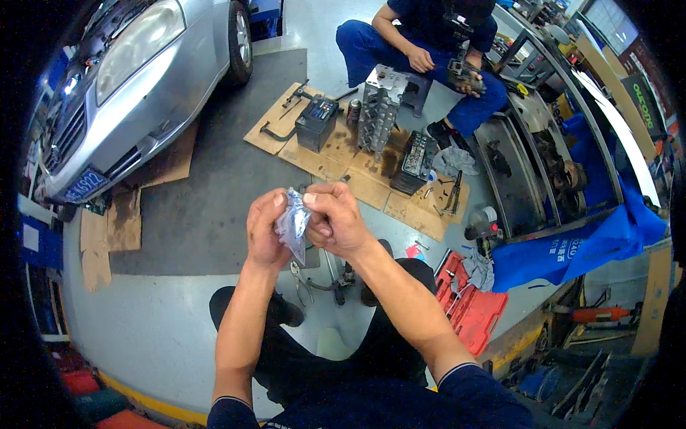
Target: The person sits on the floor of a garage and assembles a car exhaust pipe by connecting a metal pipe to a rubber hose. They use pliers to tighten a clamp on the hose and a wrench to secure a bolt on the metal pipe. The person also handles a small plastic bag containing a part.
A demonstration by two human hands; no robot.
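A small clear plastic bag (294,227) is pinched between my two hands, in front of me above my knees. My left hand (265,227) grips its left side with the fingers curled in. On its right, my right hand (338,219) holds the upper edge between thumb and fingers. The bag is crumpled and hangs down to a point; what is in it, if anything, I cannot make out. Below my hands, a pair of pliers (301,282) lies on the floor beside other metal tools.
Flattened cardboard (314,161) beyond carries a car battery (316,123), a metal engine block (381,107) and a cylinder-head-like part (414,163). A co-worker (429,43) sits behind, holding a metal part (466,75). A silver car (143,79) stands left, an opened red tool case (475,314) right.
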